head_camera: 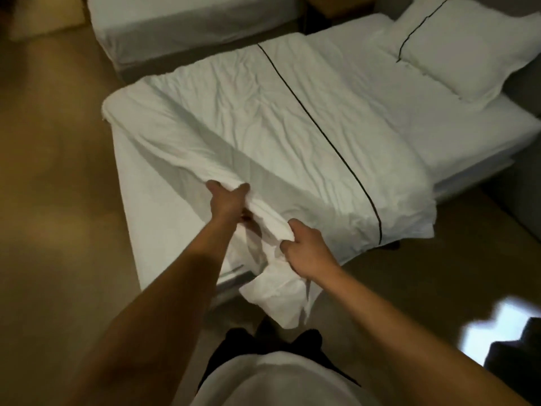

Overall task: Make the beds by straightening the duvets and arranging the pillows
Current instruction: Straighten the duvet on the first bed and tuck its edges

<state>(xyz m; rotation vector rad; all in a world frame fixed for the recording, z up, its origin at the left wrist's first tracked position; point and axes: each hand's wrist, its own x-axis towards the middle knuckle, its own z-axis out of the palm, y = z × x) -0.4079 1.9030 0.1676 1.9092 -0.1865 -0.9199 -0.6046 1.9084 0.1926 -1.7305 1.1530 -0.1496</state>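
Note:
A white duvet (263,127) with a thin black stripe lies wrinkled across the near bed (140,200). Its foot corner hangs bunched over the bed's near corner. My left hand (228,200) grips the duvet's foot edge, thumb and fingers pinching a fold. My right hand (307,247) grips the bunched corner just below and to the right. A white pillow (456,45) with a black stripe lies at the head of the bed, far right.
A second white bed (181,22) stands beyond, across a narrow gap. Tan floor (52,171) spreads to the left and around the bed's foot. A bright patch of light (497,326) and a dark object (515,361) sit at the lower right.

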